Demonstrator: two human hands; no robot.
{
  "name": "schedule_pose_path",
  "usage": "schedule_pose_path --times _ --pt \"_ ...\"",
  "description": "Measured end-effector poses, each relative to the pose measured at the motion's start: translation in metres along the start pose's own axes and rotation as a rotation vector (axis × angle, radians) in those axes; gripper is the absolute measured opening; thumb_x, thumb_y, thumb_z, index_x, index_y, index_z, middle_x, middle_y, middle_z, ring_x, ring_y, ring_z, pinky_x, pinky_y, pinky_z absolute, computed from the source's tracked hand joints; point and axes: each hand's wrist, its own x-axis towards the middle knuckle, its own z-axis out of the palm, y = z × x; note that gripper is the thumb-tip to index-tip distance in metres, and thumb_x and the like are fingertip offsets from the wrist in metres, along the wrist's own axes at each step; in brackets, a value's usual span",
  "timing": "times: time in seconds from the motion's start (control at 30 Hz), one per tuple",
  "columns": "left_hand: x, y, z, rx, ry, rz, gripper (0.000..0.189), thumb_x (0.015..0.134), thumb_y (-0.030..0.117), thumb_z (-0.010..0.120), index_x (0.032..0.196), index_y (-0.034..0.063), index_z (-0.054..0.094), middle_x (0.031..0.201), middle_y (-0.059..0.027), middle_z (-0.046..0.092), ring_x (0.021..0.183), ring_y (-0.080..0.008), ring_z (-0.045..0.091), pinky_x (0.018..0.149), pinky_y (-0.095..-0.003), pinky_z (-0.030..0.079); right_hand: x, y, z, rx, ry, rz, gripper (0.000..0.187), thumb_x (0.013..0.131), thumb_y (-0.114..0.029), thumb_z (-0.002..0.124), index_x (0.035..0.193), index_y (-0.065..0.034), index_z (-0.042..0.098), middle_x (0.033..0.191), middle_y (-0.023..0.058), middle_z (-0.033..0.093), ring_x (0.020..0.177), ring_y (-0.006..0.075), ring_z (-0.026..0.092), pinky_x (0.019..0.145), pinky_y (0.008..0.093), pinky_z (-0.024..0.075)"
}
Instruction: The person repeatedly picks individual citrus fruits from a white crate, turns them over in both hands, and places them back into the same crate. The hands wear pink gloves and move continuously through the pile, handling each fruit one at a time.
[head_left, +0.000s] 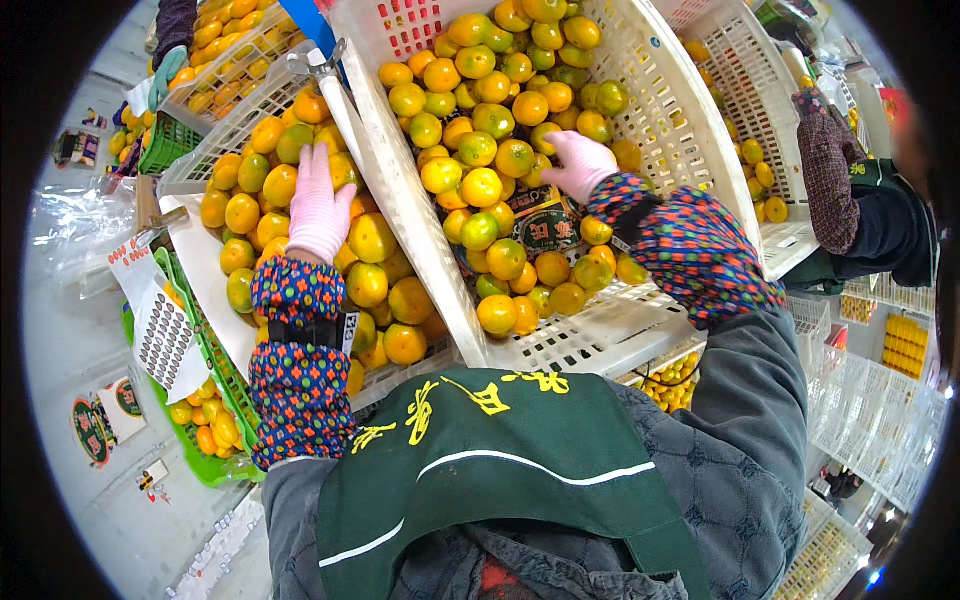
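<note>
My left hand (321, 202), in a pink glove, lies with fingers stretched over the heap of orange and green citrus fruits (367, 283) in the left crate. Its fingertips are beside a greenish fruit (294, 144). My right hand (583, 165), gloved in pink too, is over the middle white plastic crate (675, 127). Its thumb and fingertips are at a yellow-orange citrus fruit (544, 139); whether they grip it, I cannot tell. Many citrus fruits (493, 120) fill that crate, some resting on a dark printed sheet (551, 225). Patterned sleeves cover both forearms.
A white crate wall (420, 247) divides the two heaps. A metal-and-white tool (321, 64) rests near its far end. At left stand a green basket (217, 375) with fruit and a sheet of oval stickers (166, 341). Another person's arm (825, 180) is at right; a gloved hand (165, 75) shows upper left.
</note>
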Motion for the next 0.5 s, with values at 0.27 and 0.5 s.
schedule_pose_path --times 0.27,0.5 --pt "-0.022 0.052 -0.068 -0.239 0.178 0.114 0.052 0.085 0.008 0.071 0.133 -0.0002 0.055 0.137 -0.0223 0.056 0.129 -0.0372 0.053 0.109 -0.041 0.041 0.041 -0.036 0.015 0.059 -0.121 -0.02 0.065 0.074 -0.038 0.08 0.127 -0.0066 0.06 0.113 0.0233 0.066 0.107 0.036 0.064 0.089 0.0453 0.0528" --pt "-0.009 0.141 -0.074 -0.57 0.099 0.301 0.07 0.077 0.009 0.077 0.141 0.0029 0.05 0.134 -0.0197 0.058 0.123 -0.0342 0.058 0.108 -0.0378 0.044 0.021 -0.069 -0.097 1.119 -0.51 -0.272 0.061 0.094 -0.053 0.059 0.124 0.0001 0.062 0.094 0.0089 0.069 0.072 0.0142 0.067 0.059 0.0267 0.0513"
